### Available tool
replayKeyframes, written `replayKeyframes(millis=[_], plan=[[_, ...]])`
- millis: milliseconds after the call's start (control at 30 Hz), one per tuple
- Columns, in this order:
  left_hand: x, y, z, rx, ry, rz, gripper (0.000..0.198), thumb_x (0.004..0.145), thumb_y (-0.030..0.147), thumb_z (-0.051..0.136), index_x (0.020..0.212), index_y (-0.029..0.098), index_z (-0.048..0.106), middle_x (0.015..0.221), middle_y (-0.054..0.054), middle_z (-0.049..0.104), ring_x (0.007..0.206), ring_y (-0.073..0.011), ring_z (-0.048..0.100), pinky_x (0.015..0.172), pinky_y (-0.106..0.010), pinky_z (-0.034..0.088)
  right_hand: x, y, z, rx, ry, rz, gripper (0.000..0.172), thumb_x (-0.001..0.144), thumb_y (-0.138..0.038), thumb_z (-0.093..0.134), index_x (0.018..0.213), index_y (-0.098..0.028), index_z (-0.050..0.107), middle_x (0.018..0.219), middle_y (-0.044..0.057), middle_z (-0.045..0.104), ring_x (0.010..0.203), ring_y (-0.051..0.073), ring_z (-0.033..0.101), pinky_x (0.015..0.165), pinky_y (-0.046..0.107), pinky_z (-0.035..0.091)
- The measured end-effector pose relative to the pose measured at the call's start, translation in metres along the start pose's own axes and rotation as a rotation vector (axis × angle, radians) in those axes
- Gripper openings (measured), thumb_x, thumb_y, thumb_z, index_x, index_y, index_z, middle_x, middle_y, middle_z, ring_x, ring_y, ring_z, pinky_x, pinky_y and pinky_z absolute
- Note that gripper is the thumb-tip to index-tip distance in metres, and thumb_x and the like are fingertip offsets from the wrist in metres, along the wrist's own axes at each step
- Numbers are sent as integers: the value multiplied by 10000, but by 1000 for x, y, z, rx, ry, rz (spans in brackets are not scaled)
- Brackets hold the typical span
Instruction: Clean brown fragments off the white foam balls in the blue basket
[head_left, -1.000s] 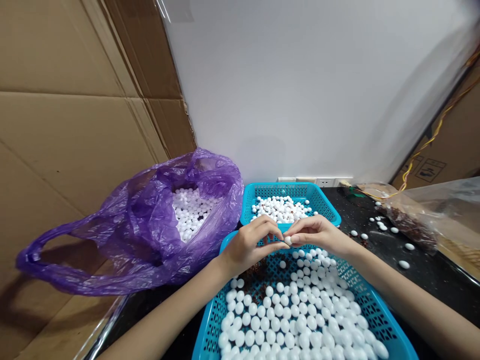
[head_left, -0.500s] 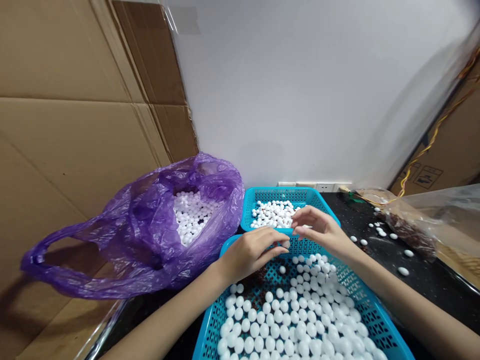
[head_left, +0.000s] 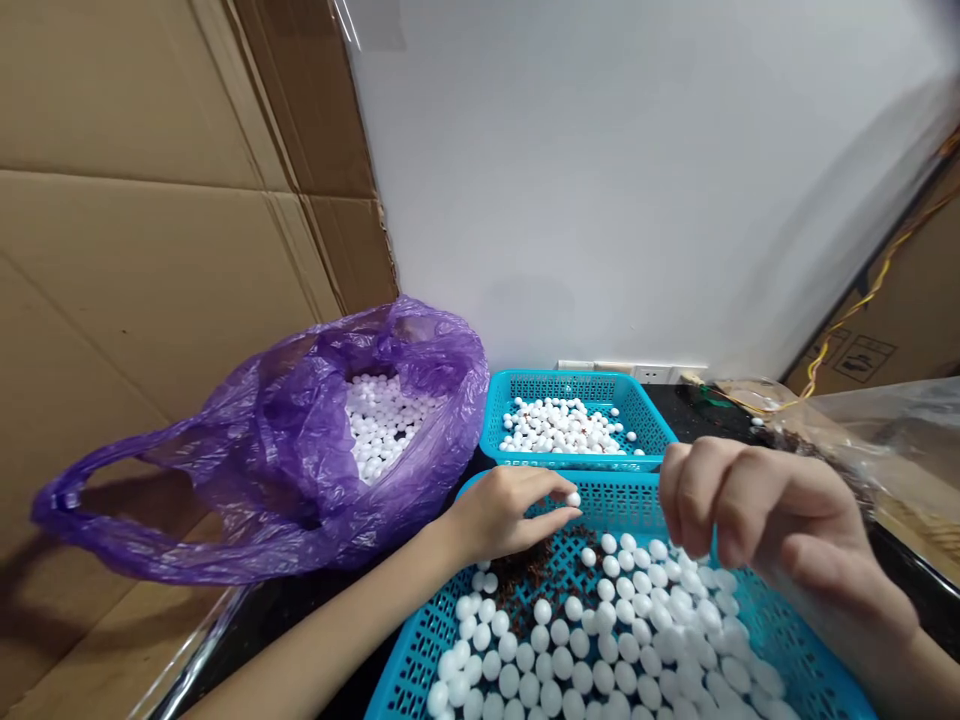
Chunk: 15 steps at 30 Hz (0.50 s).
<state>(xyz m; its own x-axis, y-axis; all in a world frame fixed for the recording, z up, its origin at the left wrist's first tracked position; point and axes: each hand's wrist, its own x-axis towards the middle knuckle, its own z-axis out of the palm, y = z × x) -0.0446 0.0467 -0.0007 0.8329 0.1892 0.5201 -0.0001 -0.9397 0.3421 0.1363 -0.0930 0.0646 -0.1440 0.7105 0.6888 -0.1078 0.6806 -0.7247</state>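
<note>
My left hand [head_left: 517, 515] is over the far left part of the near blue basket [head_left: 622, 488]. Between its thumb and fingertips it pinches a small white ball [head_left: 573, 499]. Closer to the camera, my right hand [head_left: 780, 530] hovers above the basket's right side. Its fingers are bent and its thumb stands apart; I see nothing in it. Many white balls [head_left: 562, 663] fill much of the near basket. Dark reddish-brown bits [head_left: 531, 570] lie in its far left part. Smaller-looking white balls [head_left: 559, 425] lie in the far blue basket [head_left: 506, 458].
A purple plastic bag [head_left: 300, 440] holding more white balls stands at left, beside cardboard [head_left: 135, 260]. Behind the baskets is a pale wall [head_left: 585, 200] with a power strip [head_left: 649, 374]. A clear plastic bag [head_left: 900, 430] lies on the black table at right.
My right hand has moved away from the left hand, to the right and nearer the camera. My left hand still pinches the white ball, now more exposed. The view has shifted slightly.
</note>
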Motion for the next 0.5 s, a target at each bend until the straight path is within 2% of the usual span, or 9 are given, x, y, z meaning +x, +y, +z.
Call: replayKeyframes(millis=[133, 267, 500], plan=[[1, 1, -2, 35, -66, -72, 139, 848, 265, 581, 930, 158, 614, 853, -22, 699, 786, -158, 661, 709, -261, 514, 7, 19, -13, -65, 21, -8, 140, 864, -306, 576, 809, -219, 670, 707, 27, 609, 664, 167, 549, 614, 324, 428], [2, 1, -5, 95, -153, -167, 153, 845, 294, 578, 920, 165, 611, 840, -26, 687, 775, -178, 654, 690, -287, 500, 8, 45, -25, -109, 106, 39, 157, 877, -260, 568, 754, -225, 659, 689, 17, 595, 662, 153, 530, 566, 293, 414], [3, 1, -10, 102, -155, -279, 136, 842, 288, 553, 898, 174, 604, 851, -25, 678, 798, -179, 645, 716, -294, 486, 6, 85, -35, -37, 294, 163, 261, 880, -299, 550, 647, -196, 605, 629, 10, 551, 586, 126, 496, 492, 257, 378]])
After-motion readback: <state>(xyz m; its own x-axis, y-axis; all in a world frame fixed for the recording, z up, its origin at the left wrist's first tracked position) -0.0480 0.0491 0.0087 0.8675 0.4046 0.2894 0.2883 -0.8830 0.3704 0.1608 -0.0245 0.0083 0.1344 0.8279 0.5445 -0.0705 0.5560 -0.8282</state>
